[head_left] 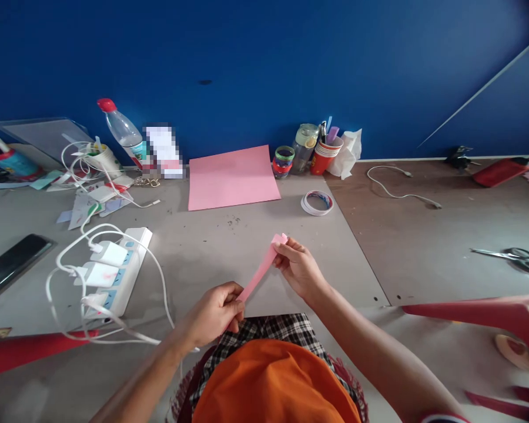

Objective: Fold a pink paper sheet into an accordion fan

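A narrow pink paper strip stretches diagonally between my two hands, above the front part of the desk. My left hand pinches its lower end near the desk's front edge. Farther up and to the right, my right hand grips the other end, where the paper looks folded or crumpled at the tip. A larger pink paper sheet lies toward the back, by the blue wall. Right of that sheet, a roll of white tape rests flat on the desk.
At left stands a white power strip with chargers and looping cables; a black phone lies beyond it. Along the wall are a plastic bottle, a glass jar and a red paper cup of pens. Scissors lie far right.
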A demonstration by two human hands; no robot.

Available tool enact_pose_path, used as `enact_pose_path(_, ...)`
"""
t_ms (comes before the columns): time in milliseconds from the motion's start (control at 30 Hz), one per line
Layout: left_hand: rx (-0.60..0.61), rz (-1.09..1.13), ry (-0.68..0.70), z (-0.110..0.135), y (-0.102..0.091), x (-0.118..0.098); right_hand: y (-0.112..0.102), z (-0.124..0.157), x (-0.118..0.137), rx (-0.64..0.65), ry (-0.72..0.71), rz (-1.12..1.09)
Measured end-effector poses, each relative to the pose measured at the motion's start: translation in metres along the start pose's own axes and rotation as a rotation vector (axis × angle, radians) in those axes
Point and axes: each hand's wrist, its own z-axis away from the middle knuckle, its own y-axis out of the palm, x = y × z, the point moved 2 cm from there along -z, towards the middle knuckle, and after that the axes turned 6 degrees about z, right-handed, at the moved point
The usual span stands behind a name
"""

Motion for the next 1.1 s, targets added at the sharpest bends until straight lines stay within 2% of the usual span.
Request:
enact_pose_path(167, 0.080, -0.069, -0.084, 0.000, -0.018, -0.010, -0.019, 0.000, 0.006, 0.028, 0.056, 0.083)
enact_pose_path(300, 0.172, -0.095, -0.094, -0.002, -0.031, -0.014, -0.038, 0.004, 0.012, 0.101, 0.076, 0.231)
enact_pose_path(367, 0.224, -0.094, -0.082, -0.004, -0.035, -0.014, -0.046, 0.006, 0.017, 0.118, 0.046, 0.348)
enact_pose_path(467, 0.253, -0.082, -0.041, -0.005, -0.039, -0.016, -0.053, 0.009, 0.026, 0.078, -0.068, 0.541)
enact_pose_path(600, 0.288, 0.045, -0.026, -0.004, -0.036, -0.018, -0.055, 0.009, 0.029, 0.041, -0.165, 0.686)
enact_pose_path(667, 0.308, 0.118, -0.040, -0.004, -0.034, -0.016, -0.055, 0.008, 0.027, 0.040, -0.176, 0.680)
enact_pose_path(900, 0.268, 0.285, -0.092, -0.004, -0.034, -0.007, -0.052, 0.004, 0.010, 0.034, -0.113, 0.480)
enact_pose_path(1100, 0.262, 0.321, -0.102, -0.002, -0.034, -0.004, -0.050, 0.002, 0.005, -0.022, -0.083, 0.479)
